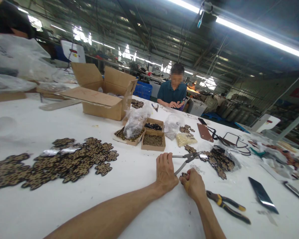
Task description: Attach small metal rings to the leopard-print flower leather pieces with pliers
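My left hand [165, 172] is closed round grey-handled pliers [186, 160], whose handles are spread and whose thin jaws point to the right. Close beside it, my right hand [193, 184] pinches a small leopard-print patch [184, 174], mostly hidden by the fingers. Tiny clear bits [198, 169] lie just beyond the right hand. To the right of my right wrist rest black-and-yellow pliers [225, 204]. A large heap of leopard-print flower-shaped patches [72, 162] spreads over the left of the white table [129, 199].
Ahead stand a box of brass-coloured studs [153, 140], a box of black pieces [153, 126] and a large open carton [103, 111]. More patches [218, 161] lie at right, near a dark phone-like slab [263, 195]. Across the table sits a person [173, 89].
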The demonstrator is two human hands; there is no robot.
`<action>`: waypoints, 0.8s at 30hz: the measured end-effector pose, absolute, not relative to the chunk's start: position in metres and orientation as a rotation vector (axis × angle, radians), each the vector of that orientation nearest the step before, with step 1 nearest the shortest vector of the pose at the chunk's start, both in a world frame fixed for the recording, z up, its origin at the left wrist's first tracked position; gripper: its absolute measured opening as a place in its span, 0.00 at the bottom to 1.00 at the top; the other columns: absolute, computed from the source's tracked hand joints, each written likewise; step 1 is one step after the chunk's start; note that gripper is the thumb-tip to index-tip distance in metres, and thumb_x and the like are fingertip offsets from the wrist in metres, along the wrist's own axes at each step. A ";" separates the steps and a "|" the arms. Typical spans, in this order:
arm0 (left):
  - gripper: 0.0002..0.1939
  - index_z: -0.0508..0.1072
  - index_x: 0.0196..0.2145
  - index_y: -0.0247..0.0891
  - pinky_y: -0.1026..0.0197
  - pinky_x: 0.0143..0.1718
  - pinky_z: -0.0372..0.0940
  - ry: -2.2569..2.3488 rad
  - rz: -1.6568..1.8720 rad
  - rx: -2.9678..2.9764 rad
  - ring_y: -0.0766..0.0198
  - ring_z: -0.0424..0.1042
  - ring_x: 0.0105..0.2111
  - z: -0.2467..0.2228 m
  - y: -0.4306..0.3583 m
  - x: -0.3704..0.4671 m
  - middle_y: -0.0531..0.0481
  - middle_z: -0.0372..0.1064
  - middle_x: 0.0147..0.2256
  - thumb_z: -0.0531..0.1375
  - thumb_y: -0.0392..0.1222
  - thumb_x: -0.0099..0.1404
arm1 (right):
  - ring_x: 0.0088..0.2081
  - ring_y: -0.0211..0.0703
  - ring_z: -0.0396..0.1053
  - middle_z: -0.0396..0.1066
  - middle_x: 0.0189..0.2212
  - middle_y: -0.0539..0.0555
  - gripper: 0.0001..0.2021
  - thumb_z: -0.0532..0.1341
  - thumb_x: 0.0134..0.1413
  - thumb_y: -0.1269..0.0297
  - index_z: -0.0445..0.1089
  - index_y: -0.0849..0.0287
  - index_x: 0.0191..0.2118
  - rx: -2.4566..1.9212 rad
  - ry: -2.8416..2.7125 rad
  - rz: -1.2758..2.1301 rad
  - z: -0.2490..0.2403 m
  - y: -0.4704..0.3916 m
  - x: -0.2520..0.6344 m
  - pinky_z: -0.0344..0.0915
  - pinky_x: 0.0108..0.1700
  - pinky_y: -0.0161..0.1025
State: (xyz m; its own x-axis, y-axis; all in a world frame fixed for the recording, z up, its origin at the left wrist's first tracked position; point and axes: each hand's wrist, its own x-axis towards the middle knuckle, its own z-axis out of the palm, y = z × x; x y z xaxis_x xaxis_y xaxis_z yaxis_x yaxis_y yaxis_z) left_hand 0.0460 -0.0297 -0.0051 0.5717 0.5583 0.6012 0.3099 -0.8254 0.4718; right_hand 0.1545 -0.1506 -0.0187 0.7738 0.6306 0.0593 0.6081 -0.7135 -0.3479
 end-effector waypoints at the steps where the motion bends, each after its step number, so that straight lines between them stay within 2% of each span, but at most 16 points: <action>1: 0.44 0.58 0.56 0.37 0.41 0.55 0.56 0.715 1.122 2.490 0.43 0.60 0.50 -0.005 -0.030 0.046 0.38 0.60 0.49 0.59 0.31 0.38 | 0.44 0.55 0.74 0.75 0.40 0.61 0.19 0.61 0.56 0.50 0.65 0.58 0.47 -2.633 -0.940 0.072 -0.017 -0.151 0.154 0.63 0.39 0.41; 5: 0.42 0.59 0.55 0.35 0.43 0.54 0.57 0.753 1.118 2.481 0.45 0.60 0.49 -0.005 -0.031 0.048 0.38 0.60 0.48 0.59 0.31 0.37 | 0.45 0.58 0.73 0.74 0.42 0.64 0.21 0.63 0.54 0.49 0.66 0.59 0.47 -2.689 -0.935 0.021 -0.012 -0.158 0.154 0.63 0.40 0.43; 11: 0.40 0.59 0.54 0.35 0.44 0.53 0.56 0.783 1.029 2.492 0.45 0.60 0.49 -0.006 -0.034 0.051 0.38 0.60 0.49 0.61 0.32 0.40 | 0.41 0.52 0.74 0.76 0.40 0.59 0.21 0.65 0.51 0.50 0.69 0.58 0.46 -2.576 -0.976 0.077 -0.016 -0.170 0.170 0.62 0.36 0.40; 19: 0.41 0.58 0.54 0.35 0.44 0.54 0.57 0.775 1.032 2.490 0.47 0.60 0.49 -0.008 -0.035 0.052 0.39 0.59 0.48 0.60 0.31 0.39 | 0.34 0.44 0.72 0.75 0.39 0.54 0.24 0.68 0.44 0.61 0.68 0.58 0.49 -2.387 -1.097 0.198 -0.031 -0.187 0.192 0.62 0.33 0.36; 24: 0.42 0.57 0.55 0.36 0.44 0.53 0.57 0.782 1.009 2.478 0.47 0.60 0.50 -0.008 -0.036 0.052 0.40 0.58 0.49 0.61 0.31 0.39 | 0.34 0.43 0.71 0.75 0.39 0.52 0.24 0.68 0.43 0.63 0.69 0.56 0.49 -2.383 -1.135 0.266 -0.028 -0.189 0.193 0.61 0.33 0.36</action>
